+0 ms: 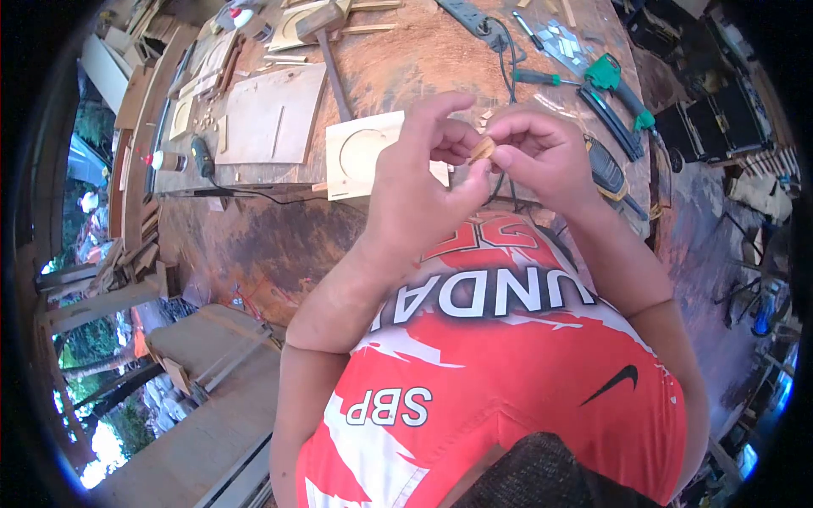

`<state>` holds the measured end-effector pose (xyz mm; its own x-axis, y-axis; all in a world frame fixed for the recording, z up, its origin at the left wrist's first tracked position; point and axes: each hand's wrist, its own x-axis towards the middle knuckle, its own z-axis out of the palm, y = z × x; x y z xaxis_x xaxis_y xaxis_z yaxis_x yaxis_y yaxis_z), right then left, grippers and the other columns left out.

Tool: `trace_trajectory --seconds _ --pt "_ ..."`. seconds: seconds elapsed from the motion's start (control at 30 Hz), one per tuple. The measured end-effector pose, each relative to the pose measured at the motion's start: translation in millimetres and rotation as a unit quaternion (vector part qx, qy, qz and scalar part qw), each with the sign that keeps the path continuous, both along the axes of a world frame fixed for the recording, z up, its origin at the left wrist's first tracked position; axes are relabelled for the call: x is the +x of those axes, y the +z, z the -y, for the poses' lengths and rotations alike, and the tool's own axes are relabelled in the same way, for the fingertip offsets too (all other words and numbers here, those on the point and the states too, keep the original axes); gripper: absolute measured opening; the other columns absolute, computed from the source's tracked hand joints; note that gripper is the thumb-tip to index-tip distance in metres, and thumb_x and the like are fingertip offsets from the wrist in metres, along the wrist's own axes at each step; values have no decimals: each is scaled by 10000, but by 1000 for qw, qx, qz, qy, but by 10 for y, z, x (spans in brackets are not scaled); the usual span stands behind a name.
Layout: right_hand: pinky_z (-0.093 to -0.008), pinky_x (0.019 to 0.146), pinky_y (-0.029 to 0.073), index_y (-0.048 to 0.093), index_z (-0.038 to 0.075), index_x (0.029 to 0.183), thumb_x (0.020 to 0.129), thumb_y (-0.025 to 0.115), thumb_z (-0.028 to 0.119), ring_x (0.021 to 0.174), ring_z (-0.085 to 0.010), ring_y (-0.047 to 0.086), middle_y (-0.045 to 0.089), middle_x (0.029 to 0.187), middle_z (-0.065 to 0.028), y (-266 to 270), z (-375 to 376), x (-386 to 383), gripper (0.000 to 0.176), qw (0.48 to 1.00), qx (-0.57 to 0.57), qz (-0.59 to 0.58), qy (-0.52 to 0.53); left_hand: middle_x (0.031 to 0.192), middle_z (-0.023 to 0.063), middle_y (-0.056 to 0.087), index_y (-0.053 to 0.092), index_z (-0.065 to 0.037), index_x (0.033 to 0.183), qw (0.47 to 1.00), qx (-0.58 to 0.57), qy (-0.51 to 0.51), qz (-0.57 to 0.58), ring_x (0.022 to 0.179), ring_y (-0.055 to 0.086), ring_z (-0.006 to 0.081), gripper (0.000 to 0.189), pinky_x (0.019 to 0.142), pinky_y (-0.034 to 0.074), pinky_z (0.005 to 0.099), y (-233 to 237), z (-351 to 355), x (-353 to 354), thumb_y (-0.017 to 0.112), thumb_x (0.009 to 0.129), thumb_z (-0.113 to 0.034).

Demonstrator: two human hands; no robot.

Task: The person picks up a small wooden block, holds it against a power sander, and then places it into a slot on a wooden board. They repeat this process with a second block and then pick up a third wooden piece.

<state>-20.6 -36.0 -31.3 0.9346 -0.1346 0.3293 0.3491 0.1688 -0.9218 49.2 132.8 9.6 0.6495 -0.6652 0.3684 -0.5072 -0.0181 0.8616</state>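
In front of my chest, both my hands pinch one small, rounded piece of tan wood (482, 151). My left hand (423, 173) has its thumb and fingertips at the piece's left side. From the right, my right hand (542, 157) grips it between thumb and forefinger. Fingers cover part of the piece, so its full shape is hidden. Just behind my left hand lies a pale wooden board (351, 157) with a circular recess, partly covered by that hand.
On the worktable (406, 72) are a wooden mallet (326, 51), a flat plywood sheet (271, 110), a green-handled screwdriver (542, 78), a green-and-black tool (611, 85) and a power strip (470, 24). A black cable runs behind my hands. Glue bottles (169, 160) stand at the left.
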Motion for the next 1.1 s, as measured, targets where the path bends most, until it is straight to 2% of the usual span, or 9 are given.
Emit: trace_trajectory --seconds 0.07,0.1,0.17,0.27,0.5,0.57,0.7,0.97,1.1 --pt "-247 732 540 632 -46 1043 886 657 47 825 -114 641 664 959 -79 -9 11 -10 184 999 40 -5 6 855 117 676 548 -33 1181 998 -56 22 -12 802 679 198 462 717 552 305 -17 26 -30 706 749 6" --pt "-250 738 541 625 -50 1051 891 651 49 826 -120 644 666 951 -88 -9 20 -14 190 998 56 -18 15 855 117 676 548 -33 1181 998 -58 23 -12 802 679 198 462 717 552 305 -17 12 -30 706 749 6" --pt "-252 743 542 619 -54 1059 896 646 50 827 -126 648 667 942 -96 3 19 -20 195 997 70 -31 24 874 126 684 651 -27 1037 996 -31 28 76 818 683 227 313 717 547 314 -15 -26 -29 722 734 2" --pt "-260 740 540 610 -55 1076 904 640 64 808 -133 649 668 926 -101 41 -41 -33 210 992 123 -36 18 900 133 695 701 -25 936 987 -69 51 139 822 686 248 222 716 544 310 -15 -36 -34 734 719 3" --pt "-260 707 529 605 -51 1079 912 636 97 760 -127 631 662 899 -95 55 -170 -22 225 989 133 -68 -22 914 130 701 709 -17 949 980 -112 44 158 813 688 238 231 708 547 305 -110 -62 6 749 723 3" --pt "-258 703 526 605 -50 1075 911 638 100 759 -126 630 661 896 -93 53 -195 -22 224 989 126 -71 -37 909 123 698 707 -13 948 990 -105 69 64 796 683 219 232 705 545 296 -132 -49 -31 767 724 -15" --pt "-255 698 521 605 -47 1066 909 648 112 760 -124 629 661 894 -93 52 -258 -29 227 986 141 -76 -56 904 121 695 702 -10 948 990 -109 72 50 784 676 200 248 692 541 288 -149 -36 -37 790 717 -37" --pt "-268 729 529 607 -43 1055 917 649 149 778 -135 641 663 915 -89 -57 -324 5 240 963 242 -106 -62 867 97 682 665 -43 916 969 -47 107 217 732 659 237 249 647 534 316 -239 1 51 793 705 -72" --pt "-300 793 523 615 -11 1048 930 634 199 803 -139 639 659 916 -64 -36 -348 63 242 957 243 -145 -64 881 78 689 669 -53 919 949 5 117 293 775 676 207 262 661 542 291 -208 41 120 805 698 -92"
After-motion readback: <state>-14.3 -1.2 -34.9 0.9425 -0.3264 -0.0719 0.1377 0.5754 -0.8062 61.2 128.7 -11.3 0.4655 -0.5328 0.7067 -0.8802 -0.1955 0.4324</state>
